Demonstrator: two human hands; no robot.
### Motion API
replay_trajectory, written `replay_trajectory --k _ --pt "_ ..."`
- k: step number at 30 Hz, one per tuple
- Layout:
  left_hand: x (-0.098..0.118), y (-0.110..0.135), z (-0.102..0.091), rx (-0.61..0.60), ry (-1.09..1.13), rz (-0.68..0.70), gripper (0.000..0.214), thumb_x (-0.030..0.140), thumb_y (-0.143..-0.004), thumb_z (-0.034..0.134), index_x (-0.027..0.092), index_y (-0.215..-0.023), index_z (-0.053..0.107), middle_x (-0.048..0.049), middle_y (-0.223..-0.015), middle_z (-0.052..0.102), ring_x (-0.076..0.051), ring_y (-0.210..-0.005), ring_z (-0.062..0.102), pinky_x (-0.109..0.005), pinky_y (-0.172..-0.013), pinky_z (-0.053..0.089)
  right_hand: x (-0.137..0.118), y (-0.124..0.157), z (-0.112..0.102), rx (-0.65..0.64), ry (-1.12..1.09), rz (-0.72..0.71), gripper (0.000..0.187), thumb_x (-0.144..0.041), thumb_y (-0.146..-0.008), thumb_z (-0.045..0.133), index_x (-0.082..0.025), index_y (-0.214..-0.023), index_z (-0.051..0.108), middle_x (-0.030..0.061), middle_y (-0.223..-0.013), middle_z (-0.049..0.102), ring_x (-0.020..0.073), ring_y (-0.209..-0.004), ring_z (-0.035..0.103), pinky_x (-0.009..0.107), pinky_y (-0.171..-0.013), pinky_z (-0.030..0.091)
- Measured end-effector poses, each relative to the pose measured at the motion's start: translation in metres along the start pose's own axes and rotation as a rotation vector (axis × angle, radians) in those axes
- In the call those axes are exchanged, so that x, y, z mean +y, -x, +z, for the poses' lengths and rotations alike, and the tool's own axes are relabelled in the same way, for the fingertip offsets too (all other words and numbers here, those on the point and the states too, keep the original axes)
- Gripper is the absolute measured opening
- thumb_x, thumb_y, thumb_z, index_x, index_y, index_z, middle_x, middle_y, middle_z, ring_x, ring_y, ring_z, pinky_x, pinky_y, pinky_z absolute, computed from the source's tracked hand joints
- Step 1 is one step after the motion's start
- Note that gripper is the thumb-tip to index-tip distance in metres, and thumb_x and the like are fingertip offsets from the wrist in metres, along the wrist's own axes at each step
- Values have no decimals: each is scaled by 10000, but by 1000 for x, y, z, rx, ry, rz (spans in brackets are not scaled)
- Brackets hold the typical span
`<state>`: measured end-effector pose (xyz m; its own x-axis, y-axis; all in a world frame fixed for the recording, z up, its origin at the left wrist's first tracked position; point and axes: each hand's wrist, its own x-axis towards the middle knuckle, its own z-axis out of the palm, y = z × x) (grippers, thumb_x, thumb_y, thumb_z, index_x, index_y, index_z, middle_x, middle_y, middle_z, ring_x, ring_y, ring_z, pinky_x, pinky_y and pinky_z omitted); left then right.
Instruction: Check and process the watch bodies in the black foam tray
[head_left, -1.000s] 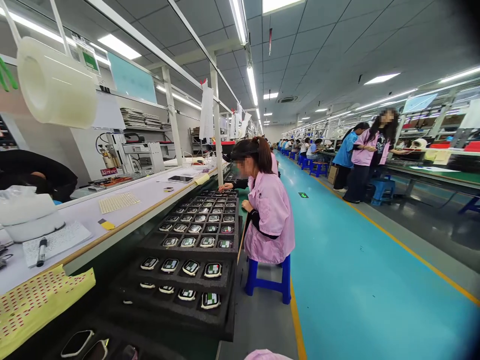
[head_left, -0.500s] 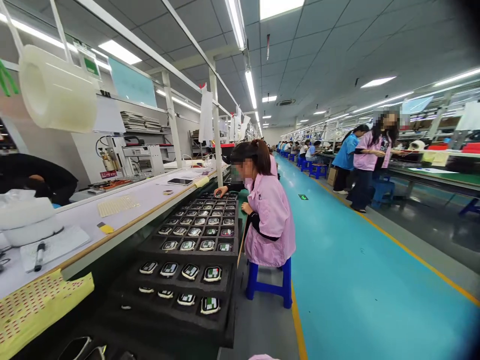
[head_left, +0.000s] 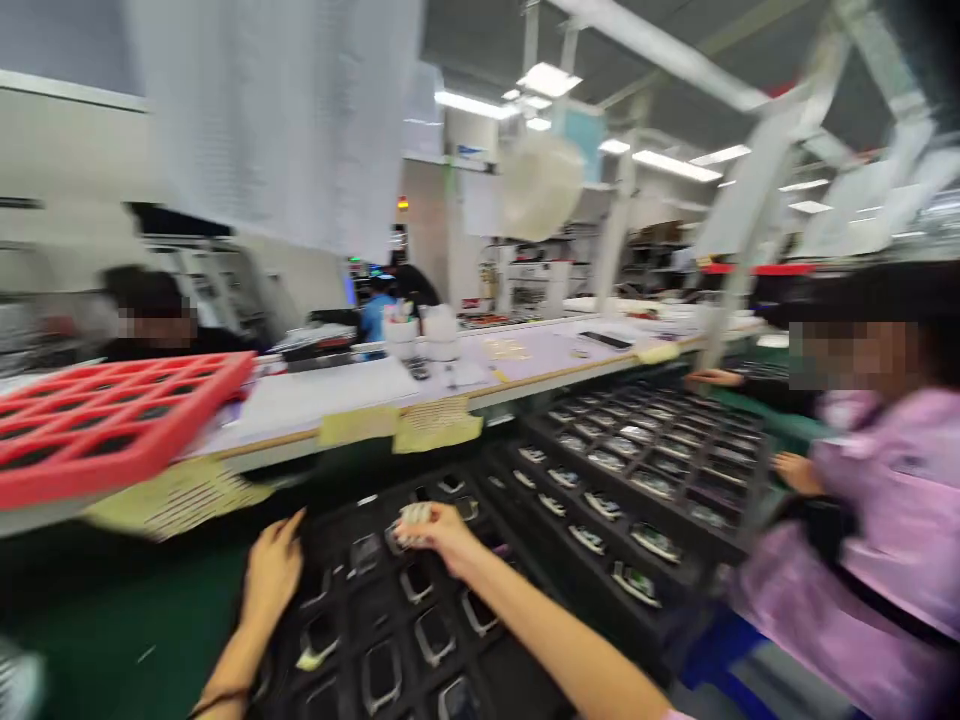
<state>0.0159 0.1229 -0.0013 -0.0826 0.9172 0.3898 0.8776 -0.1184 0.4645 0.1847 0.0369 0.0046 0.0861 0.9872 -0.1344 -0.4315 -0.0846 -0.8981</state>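
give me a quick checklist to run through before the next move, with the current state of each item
1. Right hand over the near black tray: ok.
2. Right hand's grip on the watch at its fingers: cannot tell; blur hides whether it is held.
3. Left hand at the left side of the near black tray: ok; whether it touches, cannot tell.
4. Co-worker's hands away from the near black tray: ok; they are at the farther trays.
5. Picture sharp enough to read the watch screens: not ok; motion blur.
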Motion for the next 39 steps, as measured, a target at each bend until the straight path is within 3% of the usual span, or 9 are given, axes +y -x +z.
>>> replay_trajectory --k 4,8,13,18,21,24,29,35,39 --pt "-79 25 -41 -42 -6 -27 243 201 -899 549 155 -1136 578 -81 -1163 589 -213 -1042 578 -425 -897 489 9 -15 10 -106 16 31 415 -284 -347 893 -167 -696 702 70 -769 725 213 -710 674 336 -692 534" --pt "-98 31 -34 -37 41 -34 411 -20 -814 462 149 -1155 619 -95 -1141 590 -194 -1095 556 -317 -992 428 25 -34 32 -198 59 96 374 -242 -405 887 -129 -710 703 78 -730 721 199 -680 685 307 -683 552" --pt "-103 24 -21 -64 127 -19 486 -45 -755 425 113 -1179 601 -138 -1158 563 -252 -1177 499 -399 -1049 370 44 -51 59 -264 87 145 357 -211 -435 878 -119 -724 689 59 -705 714 188 -661 691 294 -666 574" --pt "-99 20 -34 -177 247 136 602 -2 -754 469 179 -1328 465 -138 -1365 443 -308 -1359 285 -565 -1108 196 47 -60 66 -307 105 185 297 -182 -491 856 -126 -718 675 61 -713 716 198 -685 702 300 -666 583" --pt "-81 21 -44 -317 352 347 719 113 -721 649 254 -1379 398 -85 -1444 392 -261 -1351 322 -451 -1112 281 40 -63 62 -348 127 199 324 -207 -480 859 -119 -731 675 67 -701 710 212 -685 703 317 -673 582" --pt "-56 20 -46 -436 494 502 692 241 -718 726 251 -1350 444 -77 -1373 498 -220 -1237 484 -354 -1034 408 33 -67 58 -404 173 196 354 -283 -489 858 -110 -732 668 80 -683 700 227 -677 699 339 -654 580" --pt "-28 5 -35 -416 526 505 547 261 -722 735 186 -1236 564 -91 -1222 626 -216 -1109 588 -335 -981 449 30 -74 48 -397 305 124 387 -481 -679 720 -112 -775 655 86 -651 681 200 -599 670 348 -620 567" --pt "-33 -12 -17 -432 316 483 550 220 -626 802 182 -1150 640 -97 -1152 670 -259 -1057 615 -371 -957 450 32 -97 27 -248 603 -60 497 -540 -864 398 -120 -860 664 75 -639 675 229 -633 676 372 -627 538" --pt "-49 -19 -19 -429 169 462 620 343 -658 795 181 -1221 594 -105 -1137 668 -247 -1023 623 -338 -911 470 40 -112 22 -160 880 -235 400 -473 -884 476 -129 -831 673 64 -849 697 218 -852 655 383 -800 489"
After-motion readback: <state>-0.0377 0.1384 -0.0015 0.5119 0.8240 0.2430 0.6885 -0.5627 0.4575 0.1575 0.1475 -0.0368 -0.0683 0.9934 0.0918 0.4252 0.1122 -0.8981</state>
